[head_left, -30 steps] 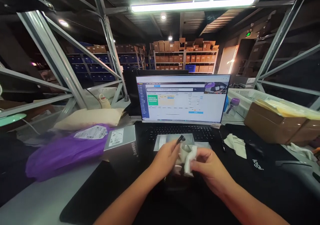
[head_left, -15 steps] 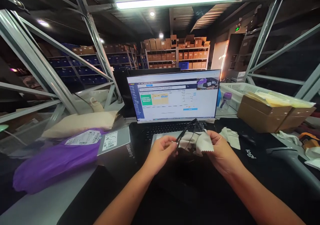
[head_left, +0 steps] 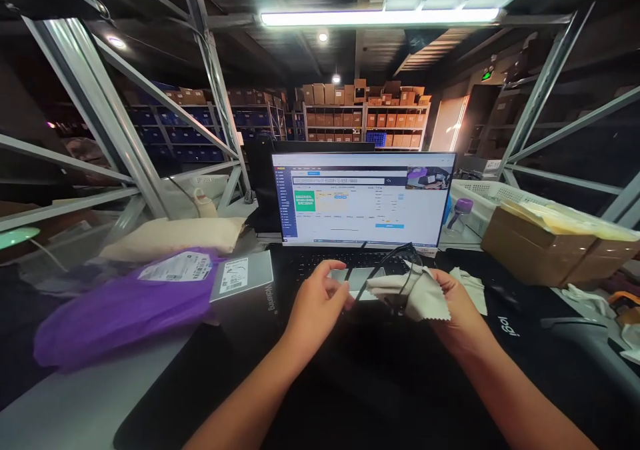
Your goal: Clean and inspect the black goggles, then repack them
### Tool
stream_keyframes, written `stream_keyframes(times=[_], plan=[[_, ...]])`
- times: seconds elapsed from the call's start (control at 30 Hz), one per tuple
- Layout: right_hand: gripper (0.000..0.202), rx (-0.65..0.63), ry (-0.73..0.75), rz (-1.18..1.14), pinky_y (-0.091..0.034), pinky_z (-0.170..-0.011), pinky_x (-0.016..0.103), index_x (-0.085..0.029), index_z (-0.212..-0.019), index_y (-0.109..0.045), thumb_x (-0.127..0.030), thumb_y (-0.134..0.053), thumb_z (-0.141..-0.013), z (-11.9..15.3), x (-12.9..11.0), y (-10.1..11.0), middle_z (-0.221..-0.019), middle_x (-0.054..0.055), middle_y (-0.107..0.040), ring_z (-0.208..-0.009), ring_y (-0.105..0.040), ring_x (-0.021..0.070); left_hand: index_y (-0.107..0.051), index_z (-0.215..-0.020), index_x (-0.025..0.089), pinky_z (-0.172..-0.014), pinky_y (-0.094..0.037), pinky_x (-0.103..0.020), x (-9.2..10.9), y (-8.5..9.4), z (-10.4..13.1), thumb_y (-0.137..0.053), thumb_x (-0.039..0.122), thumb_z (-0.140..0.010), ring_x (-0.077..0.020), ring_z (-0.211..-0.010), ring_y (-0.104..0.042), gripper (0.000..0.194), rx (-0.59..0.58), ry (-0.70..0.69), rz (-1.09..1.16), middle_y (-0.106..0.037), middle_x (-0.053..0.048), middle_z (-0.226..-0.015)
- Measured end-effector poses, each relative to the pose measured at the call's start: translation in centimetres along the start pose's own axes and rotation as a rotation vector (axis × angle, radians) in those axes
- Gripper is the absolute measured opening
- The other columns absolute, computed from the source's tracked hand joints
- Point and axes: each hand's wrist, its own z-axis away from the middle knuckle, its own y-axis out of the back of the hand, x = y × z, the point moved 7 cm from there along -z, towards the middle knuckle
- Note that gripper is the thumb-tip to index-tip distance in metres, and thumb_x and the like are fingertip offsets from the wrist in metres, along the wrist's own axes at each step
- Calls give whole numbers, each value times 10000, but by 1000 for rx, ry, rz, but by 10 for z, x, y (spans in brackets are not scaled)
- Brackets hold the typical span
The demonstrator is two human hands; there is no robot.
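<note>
Right fingers (head_left: 444,279) clamping cloth (head_left: 427,298), left fingers (head_left: 333,265) by glasses (head_left: 382,264), grip unclear, wide mat (head_left: 360,383) below

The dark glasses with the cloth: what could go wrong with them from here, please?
The glasses might slip: the left hand has partly open fingers beside them, and I cannot tell if it grips. The right hand holds the cloth, whose loose folds overlap the thin frame; a careless pull could perhaps bend it. If dropped, they may knock on the keyboard, which shows just beyond.
</note>
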Motion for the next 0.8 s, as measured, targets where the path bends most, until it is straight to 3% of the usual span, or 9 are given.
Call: stream_keyframes(times=[0.13,0.23,0.33,0.47,0.53,0.6,0.7,0.8], plan=[[290,22,20,-45,-501,-571,292,-207,-623,-631,-217,-910,-544,1,-4,2,-671,2,-691,-615,-614,177,-583,-1161,222,-624,-480,-294,-6,8,-7,-577,346,-864,-205,-611,-669,322,45,33,-42,-720,-9,-675],[306,73,77,-71,-477,-562,261,-204,-630,-623,-149,-903,-521,3,-4,3,-661,-24,-665,-597,-585,145,-603,-1172,220,-813,-524,-385,1,10,-4,-510,424,-923,-255,-873,-709,335,72,-5,-114,-749,-84,-933],[327,174,124,-140,-461,-575,238,-206,-656,-623,-116,-897,-503,4,1,4,-655,-43,-652,-600,-569,125,-542,-1309,241,-1088,-405,-475,27,9,13,-471,391,-954,-286,-1278,-545,391,162,-238,-302,-598,-117,-1354],[318,226,119,-217,-478,-638,255,-202,-650,-610,-147,-896,-523,7,10,-6,-688,-24,-692,-648,-603,143,-266,-1516,230,-1173,-337,-505,47,-27,42,-627,349,-857,-319,-1446,-345,761,53,-555,-566,-356,-137,-1570],[309,205,107,-222,-476,-640,255,-202,-630,-601,-149,-889,-528,12,12,-14,-675,-27,-681,-649,-597,145,-170,-1548,212,-1166,-348,-534,46,-42,48,-664,297,-818,-347,-1456,-325,885,56,-625,-674,-326,-161,-1584],[287,175,98,-182,-465,-628,246,-200,-605,-595,-140,-869,-542,17,13,-23,-647,-36,-650,-638,-577,137,-139,-1552,184,-1134,-383,-563,41,-49,48,-629,224,-821,-364,-1429,-373,881,105,-648,-722,-370,-192,-1553],[249,59,92,-46,-442,-597,231,-192,-568,-587,-122,-826,-566,23,11,-36,-614,-37,-618,-601,-543,121,-260,-1499,164,-1055,-471,-543,35,-47,42,-550,155,-844,-339,-1314,-519,716,135,-633,-686,-516,-193,-1433],[202,-78,111,130,-429,-589,238,-190,-558,-591,-133,-773,-625,24,5,-45,-605,-23,-628,-581,-534,119,-429,-1379,219,-982,-541,-463,32,-39,35,-517,114,-850,-269,-1165,-632,547,85,-570,-592,-633,-115,-1296]])
